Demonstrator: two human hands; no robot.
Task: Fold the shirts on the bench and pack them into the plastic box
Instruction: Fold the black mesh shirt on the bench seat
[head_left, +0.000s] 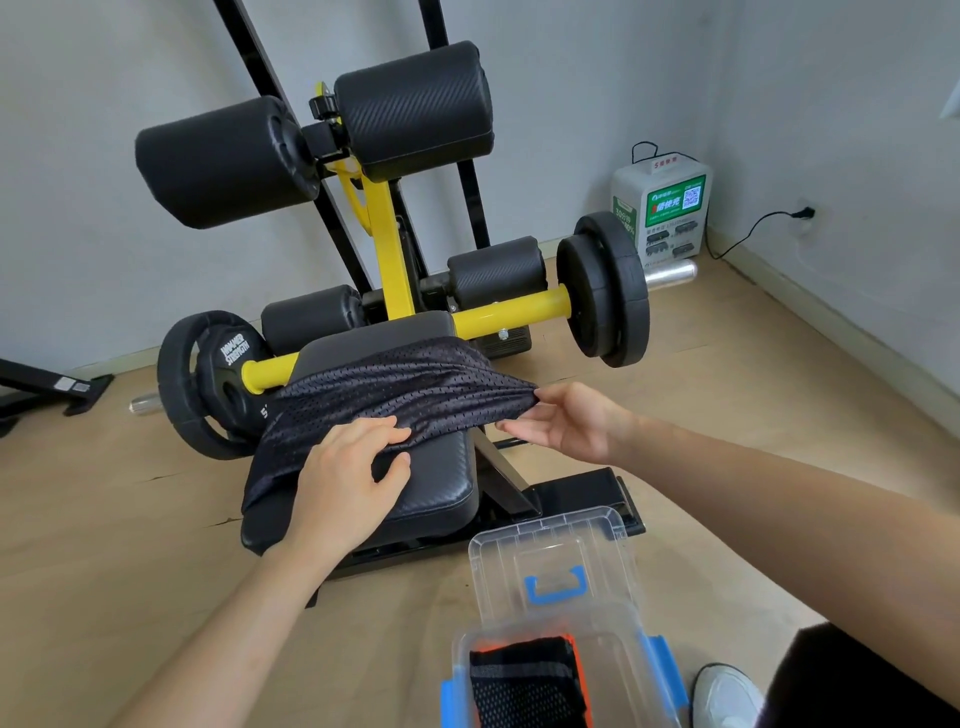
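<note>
Pale grey walls (104, 156) meet a light wooden floor (156, 545).

Between my left grip (345, 478) and right grip (571, 421) the shirt (395, 387) is black mesh dotted with tiny holes. Under them the surface (441, 478) is black, finely textured; beyond, the frame (387, 249) is yellow. Nearer me, the clear box (618, 636) has blue latches (667, 670) and a black folded shirt (524, 686) edged orange.

A charging station (662, 210) stands behind weight plates (605, 291).
</note>
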